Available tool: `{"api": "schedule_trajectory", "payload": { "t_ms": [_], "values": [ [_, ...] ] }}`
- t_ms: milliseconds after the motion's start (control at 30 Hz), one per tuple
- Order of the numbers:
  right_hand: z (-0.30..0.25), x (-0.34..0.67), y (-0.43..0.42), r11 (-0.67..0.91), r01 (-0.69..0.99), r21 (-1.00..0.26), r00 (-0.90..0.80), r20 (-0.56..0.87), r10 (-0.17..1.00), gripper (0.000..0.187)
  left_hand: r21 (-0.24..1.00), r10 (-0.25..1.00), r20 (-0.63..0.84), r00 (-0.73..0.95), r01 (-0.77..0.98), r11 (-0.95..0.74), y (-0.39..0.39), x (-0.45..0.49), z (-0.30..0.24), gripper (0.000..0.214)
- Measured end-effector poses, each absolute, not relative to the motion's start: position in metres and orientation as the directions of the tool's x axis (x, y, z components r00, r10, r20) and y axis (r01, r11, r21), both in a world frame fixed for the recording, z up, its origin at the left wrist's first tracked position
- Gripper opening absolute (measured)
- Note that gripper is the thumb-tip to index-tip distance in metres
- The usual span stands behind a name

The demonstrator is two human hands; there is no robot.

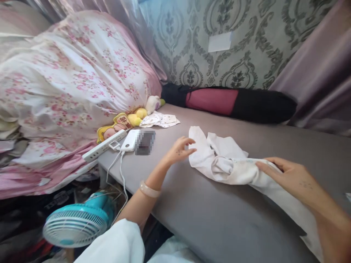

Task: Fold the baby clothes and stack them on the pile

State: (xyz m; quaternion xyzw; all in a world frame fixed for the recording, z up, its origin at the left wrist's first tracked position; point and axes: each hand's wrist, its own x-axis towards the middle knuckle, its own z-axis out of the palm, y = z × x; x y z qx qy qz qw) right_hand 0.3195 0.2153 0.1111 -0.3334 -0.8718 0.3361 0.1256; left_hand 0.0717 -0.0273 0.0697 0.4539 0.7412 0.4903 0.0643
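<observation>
Cloth, white and rumpled, lies on a grey surface in front of the long bag. The right hand grips it; the left hand, fingers parted, is at its edge, contact unclear. A power strip lies left of the bag.

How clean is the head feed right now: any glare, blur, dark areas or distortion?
Head view: soft light, no harsh glare on the white cloth; the right hand reads clearly, though its forearm looks soft toward the frame edge; a dark rectangle is pixelated; floor clutter sinks into shadow; wide-angle stretch seems likely near the edges.
</observation>
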Motion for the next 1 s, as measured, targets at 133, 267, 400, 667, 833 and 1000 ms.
{"api": "schedule_trajectory", "payload": {
  "t_ms": [133,267,400,667,833,1000],
  "values": [
    [0.092,0.324,0.226,0.566,0.529,-0.632,-0.747,-0.032,0.664,0.04,0.589,0.473,0.3,-0.829,0.551,0.592,-0.095,0.033,0.046,0.021],
    [0.089,0.323,0.225,0.544,0.553,-0.631,-0.738,-0.068,0.671,0.041,0.33,0.269,0.342,-0.9,0.383,0.863,-0.146,0.007,0.035,0.037],
    [0.089,0.318,0.221,0.538,0.577,-0.614,-0.728,-0.089,0.68,0.04,0.237,0.221,0.327,-0.919,0.306,0.922,-0.167,0.0,0.034,0.046],
    [0.087,0.318,0.225,0.523,0.596,-0.609,-0.705,-0.085,0.704,0.039,0.182,0.256,0.314,-0.914,0.323,0.929,-0.162,-0.002,0.031,0.045],
    [0.085,0.319,0.226,0.52,0.588,-0.62,-0.711,-0.088,0.698,0.039,0.163,0.265,0.294,-0.918,0.321,0.933,-0.16,-0.002,0.029,0.042],
    [0.086,0.318,0.226,0.505,0.635,-0.584,-0.683,-0.12,0.72,0.048,0.158,0.262,0.287,-0.921,0.316,0.936,-0.155,0.003,0.035,0.038]
  ]
}}
